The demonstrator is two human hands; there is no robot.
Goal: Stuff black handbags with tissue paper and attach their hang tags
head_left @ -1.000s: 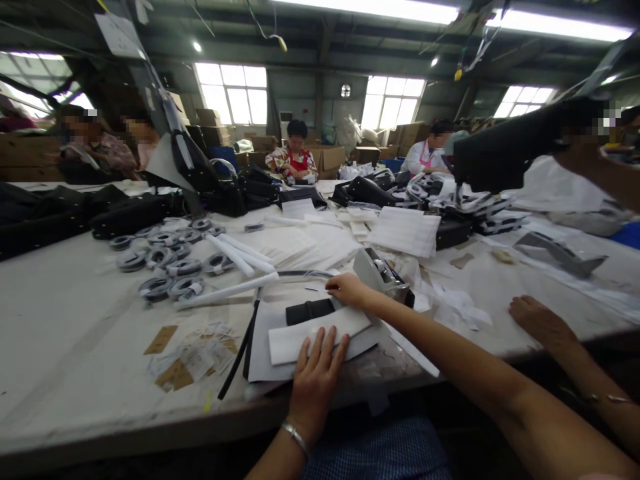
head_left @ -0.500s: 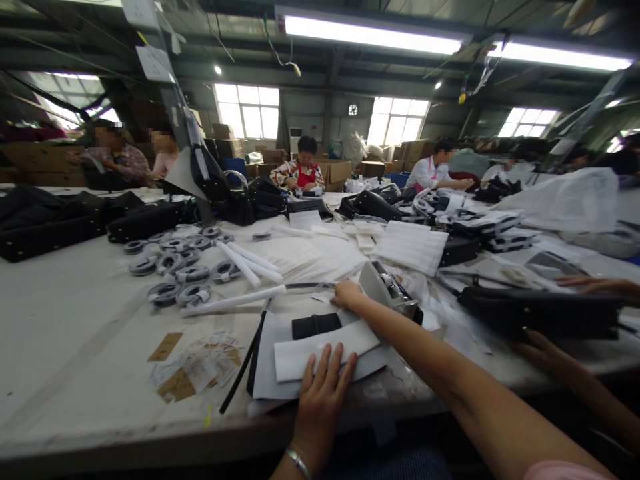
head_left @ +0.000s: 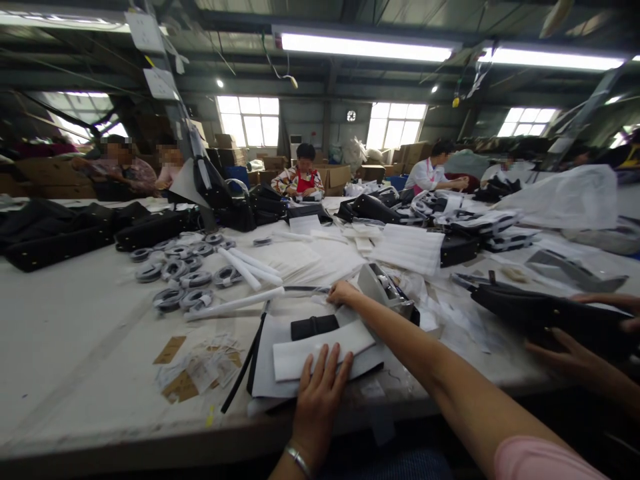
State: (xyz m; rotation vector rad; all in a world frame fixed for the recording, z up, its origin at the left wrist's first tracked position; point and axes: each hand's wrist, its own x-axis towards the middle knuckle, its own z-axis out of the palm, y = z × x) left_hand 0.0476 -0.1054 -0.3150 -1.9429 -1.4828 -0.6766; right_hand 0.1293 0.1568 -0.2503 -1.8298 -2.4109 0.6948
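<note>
My left hand [head_left: 320, 393], with a metal bangle at the wrist, lies with fingers stretched out on a folded white foam strip [head_left: 300, 360]. That strip rests over a flat black bag [head_left: 256, 360] with a pale grey sheet on it. Just above the strip sits a small black wrapped piece [head_left: 314, 327]. My right hand [head_left: 343, 293] reaches across beyond the bag, fingers pinched together by the end of a dark strap [head_left: 303, 289]; what they hold is too small to make out. Right beside it stands a grey tape dispenser [head_left: 380, 287].
Coiled grey cords [head_left: 195, 280] and white foam tubes [head_left: 235, 303] lie to the left, above scattered paper tags [head_left: 200, 373]. White foam sheets [head_left: 407, 250] are stacked ahead. At right, a co-worker's hands [head_left: 570, 353] hold a black bag [head_left: 545, 313].
My right hand has shifted slightly left and down beside the strap's end. My left hand stays on the foam strip. The co-worker's black bag at right has been tilted.
</note>
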